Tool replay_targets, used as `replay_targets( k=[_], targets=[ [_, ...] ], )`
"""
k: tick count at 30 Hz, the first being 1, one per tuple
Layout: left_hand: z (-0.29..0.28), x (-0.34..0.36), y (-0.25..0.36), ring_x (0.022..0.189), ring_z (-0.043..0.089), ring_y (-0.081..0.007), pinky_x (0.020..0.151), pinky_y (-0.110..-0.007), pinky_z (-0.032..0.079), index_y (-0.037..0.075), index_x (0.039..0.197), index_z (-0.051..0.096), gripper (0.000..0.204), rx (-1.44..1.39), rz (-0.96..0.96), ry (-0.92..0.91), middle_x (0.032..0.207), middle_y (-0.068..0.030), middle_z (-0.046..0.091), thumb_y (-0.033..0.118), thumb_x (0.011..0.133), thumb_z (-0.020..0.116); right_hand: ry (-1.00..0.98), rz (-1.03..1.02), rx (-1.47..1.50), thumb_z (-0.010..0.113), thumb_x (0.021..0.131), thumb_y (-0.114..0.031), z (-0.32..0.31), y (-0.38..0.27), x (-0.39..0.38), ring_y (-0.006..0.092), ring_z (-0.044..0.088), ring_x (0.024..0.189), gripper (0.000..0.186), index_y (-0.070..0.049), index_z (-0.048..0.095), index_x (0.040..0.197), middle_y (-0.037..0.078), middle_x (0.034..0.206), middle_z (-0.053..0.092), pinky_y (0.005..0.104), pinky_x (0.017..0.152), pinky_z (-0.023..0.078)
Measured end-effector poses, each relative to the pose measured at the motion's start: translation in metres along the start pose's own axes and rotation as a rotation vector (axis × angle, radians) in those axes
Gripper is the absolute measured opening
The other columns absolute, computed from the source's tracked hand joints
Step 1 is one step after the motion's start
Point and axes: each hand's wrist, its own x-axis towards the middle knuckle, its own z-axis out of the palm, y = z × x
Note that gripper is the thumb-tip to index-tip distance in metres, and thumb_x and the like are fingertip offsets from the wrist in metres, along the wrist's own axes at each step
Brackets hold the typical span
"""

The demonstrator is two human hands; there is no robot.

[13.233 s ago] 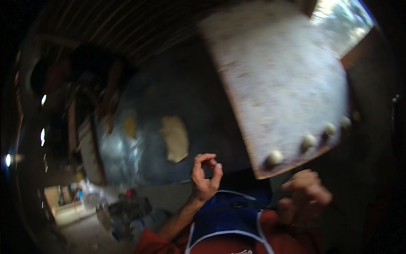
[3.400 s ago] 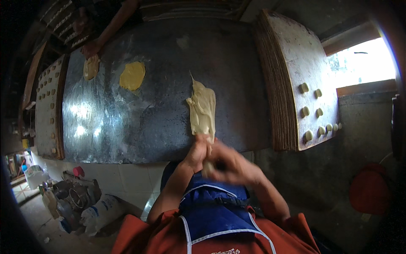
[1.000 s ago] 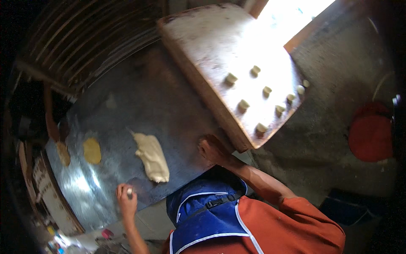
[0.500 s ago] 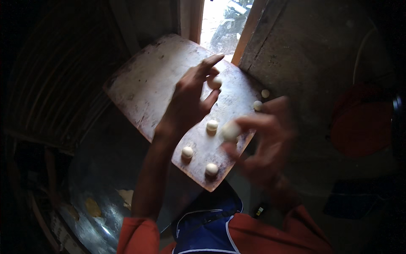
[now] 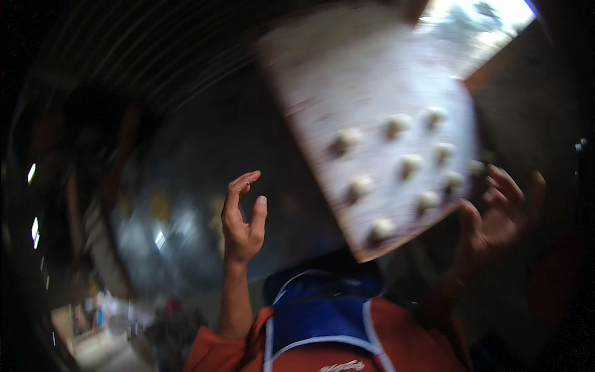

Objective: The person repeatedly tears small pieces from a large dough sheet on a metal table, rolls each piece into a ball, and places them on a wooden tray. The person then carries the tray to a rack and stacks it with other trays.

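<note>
Several pale, round balls (image 5: 411,164) that look like dough lie on a pale, floured board (image 5: 347,68); the picture is smeared by motion. My left hand (image 5: 243,217) is raised left of the board, apart from it, with thumb and fingers curved and nothing between them. Beside the board's right edge, my right hand (image 5: 499,220) has its fingers spread and holds nothing that I can see. Close to its fingertips is another pale ball (image 5: 476,168) at the edge.
A large, shiny dark metal surface (image 5: 192,248) extends left of the board, with a yellowish piece (image 5: 160,205) on it. Blurred clutter (image 5: 102,328) stands at the lower left. A bright opening (image 5: 474,31) is at the upper right. I wear a blue apron (image 5: 325,325).
The view has swung left, so the board appears farther right. Both hands have let go of the balls they held and drawn apart. More balls show on the board.
</note>
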Motion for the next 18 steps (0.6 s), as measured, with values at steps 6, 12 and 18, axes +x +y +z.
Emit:
replay_targets(
  k=[6, 12, 18],
  targets=[
    [-0.143, -0.188, -0.109, 0.121, 0.062, -0.0289, 0.102, -0.04, 0.05, 0.006, 0.134, 0.061, 0.054, 0.389, -0.558, 0.059, 0.129, -0.0134, 0.063, 0.002, 0.082, 0.078, -0.866, 0.3, 0.374, 0.093, 0.077, -0.026, 0.07, -0.064, -0.131, 0.0212, 0.065, 0.095, 0.073, -0.001, 0.056, 0.135, 0.011, 0.104, 0.066, 0.0342, 0.082, 0.05],
    [-0.113, -0.183, -0.144, 0.103, 0.066, -0.0337, 0.089, -0.043, 0.055, 0.004, 0.11, 0.069, 0.039, 0.295, -0.269, 0.023, 0.11, -0.0107, 0.066, -0.002, 0.073, 0.079, -1.745, 1.012, 0.704, 0.055, 0.109, -0.039, 0.177, -0.076, -0.276, 0.0191, 0.065, 0.1, 0.051, 0.003, 0.059, 0.138, 0.012, 0.119, 0.07, 0.0343, 0.09, 0.053],
    [-0.115, -0.223, -0.085, 0.083, 0.073, -0.0303, 0.07, -0.037, 0.057, 0.0, 0.111, 0.072, 0.022, 0.158, -0.329, 0.11, 0.103, -0.0177, 0.073, 0.008, 0.091, 0.073, -1.184, 1.745, 0.802, 0.054, 0.11, -0.037, 0.236, -0.125, -0.366, 0.0176, 0.066, 0.09, 0.041, 0.002, 0.066, 0.11, 0.006, 0.098, 0.068, 0.0352, 0.074, 0.053]
  ],
)
